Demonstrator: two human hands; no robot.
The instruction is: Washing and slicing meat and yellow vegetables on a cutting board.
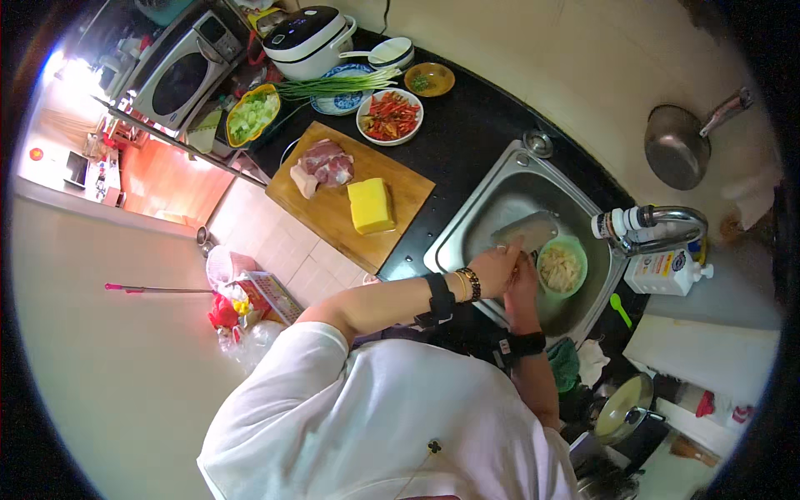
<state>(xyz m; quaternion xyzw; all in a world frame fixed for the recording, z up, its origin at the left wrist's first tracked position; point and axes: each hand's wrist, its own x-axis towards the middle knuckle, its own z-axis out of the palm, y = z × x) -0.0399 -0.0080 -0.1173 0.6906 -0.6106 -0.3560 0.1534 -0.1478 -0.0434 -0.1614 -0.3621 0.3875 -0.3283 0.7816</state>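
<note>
Hands meet over the stainless sink, which is set into the black tabletop. The left hand, with a gold bracelet and a dark wrist strap, and the right hand are pressed together above the basin, just beside a green colander full of pale shredded vegetable. The cleaver lies in the sink, its flat blade just past the left hand's fingertips. Whether the fingers are closed on anything, I cannot tell; they overlap each other and hide what lies between them.

Along the tabletop's far edge stand a rice cooker, a bowl of chopped red pepper, spring onions on a blue plate, and a dish of green cabbage. A wooden cutting board sits left of the sink, carrying raw pork and a yellow block.

The risks, as I judge them: wet fingers so close to the cleaver's edge could slip onto it, and the colander, touching the right hand, could tip and spill its shreds into the basin if it is nudged.
</note>
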